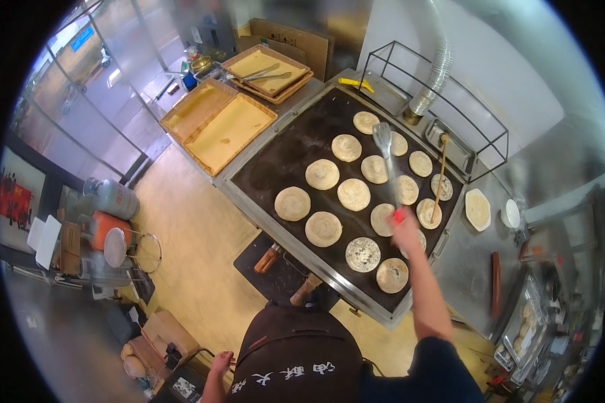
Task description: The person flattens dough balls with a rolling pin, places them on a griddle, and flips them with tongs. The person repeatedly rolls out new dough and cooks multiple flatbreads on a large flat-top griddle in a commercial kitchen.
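Observation:
My right hand (407, 232), slightly blurred, grips the red handle of a slotted metal turner (383, 138). The turner reaches across the flat griddle (282, 156), its head over the far breads; whether it touches one I cannot tell. Several round flatbreads lie on the dark plate. A pale one (354, 195) sits near the middle, and one with dark scorched patches (363, 255) lies by the near edge. A browned bread (392, 275) is at the near right corner. My left hand (224, 361) hangs low beside my dark apron (297, 347), away from the griddle, its fingers partly hidden.
Lined wicker trays (232, 133) stand left of the griddle; metal tongs (267, 73) rest on another tray. A thin wooden stick (438, 181) leans over the right-hand breads. A ridged metal duct (433, 75) rises behind. To the right are a dough-filled dish (478, 210) and white bowl (510, 213).

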Available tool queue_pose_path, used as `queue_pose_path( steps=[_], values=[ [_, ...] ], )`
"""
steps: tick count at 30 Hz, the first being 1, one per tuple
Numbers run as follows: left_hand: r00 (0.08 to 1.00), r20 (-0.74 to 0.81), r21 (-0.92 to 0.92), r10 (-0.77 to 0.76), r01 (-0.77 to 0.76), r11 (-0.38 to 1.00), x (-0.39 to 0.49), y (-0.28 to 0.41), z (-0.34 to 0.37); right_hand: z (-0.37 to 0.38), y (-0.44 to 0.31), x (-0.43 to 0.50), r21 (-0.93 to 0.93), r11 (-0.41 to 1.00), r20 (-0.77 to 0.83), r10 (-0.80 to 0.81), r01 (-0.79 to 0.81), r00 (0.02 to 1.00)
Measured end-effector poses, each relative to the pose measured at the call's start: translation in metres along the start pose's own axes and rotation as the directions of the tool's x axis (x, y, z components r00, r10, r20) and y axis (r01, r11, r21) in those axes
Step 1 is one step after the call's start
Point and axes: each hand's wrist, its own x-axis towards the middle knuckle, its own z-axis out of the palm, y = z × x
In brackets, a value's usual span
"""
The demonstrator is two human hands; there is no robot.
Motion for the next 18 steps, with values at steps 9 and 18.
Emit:
queue_pose_path(
  steps=[9,18],
  values=[
    [0.994,-0.007,-0.088,0.109,-0.109,0.99,-0.002,0.023,0.028,0.073,-0.026,-0.096,0.292,0.649,0.711,0.344,-0.703,0.613],
    [0.998,-0.042,-0.209,0.039,-0.047,0.977,-0.027,0.013,0.03,0.107,0.007,-0.047,0.282,0.702,0.672,0.341,-0.653,0.657]
  ],
)
